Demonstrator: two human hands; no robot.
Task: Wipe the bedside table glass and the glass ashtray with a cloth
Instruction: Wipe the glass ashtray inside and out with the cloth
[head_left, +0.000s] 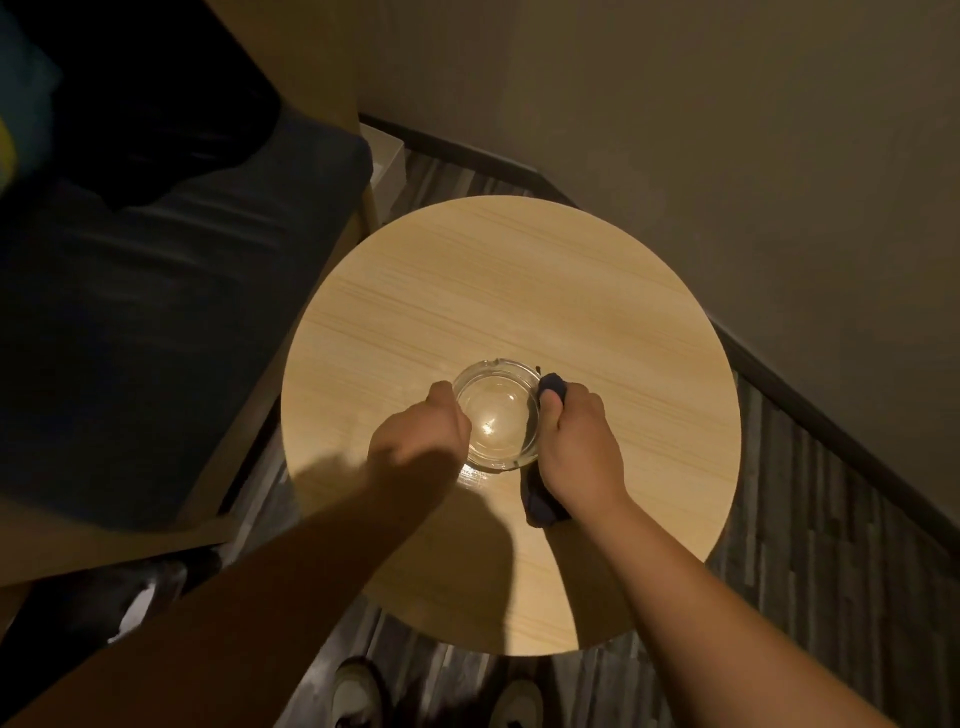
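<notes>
A clear glass ashtray (498, 413) sits on the round light-wood bedside table (519, 291), toward its near side. My left hand (421, 434) grips the ashtray's left rim. My right hand (579, 441) holds a dark blue cloth (551, 385) against the ashtray's right rim. One end of the cloth sticks out past my fingers at the top, and the other end hangs below my wrist onto the tabletop.
A dark upholstered bench with a wooden frame (171, 332) stands to the left of the table. A wall (727, 156) with dark skirting runs behind and to the right. My shoes (358, 696) stand on the striped carpet below the table's near edge.
</notes>
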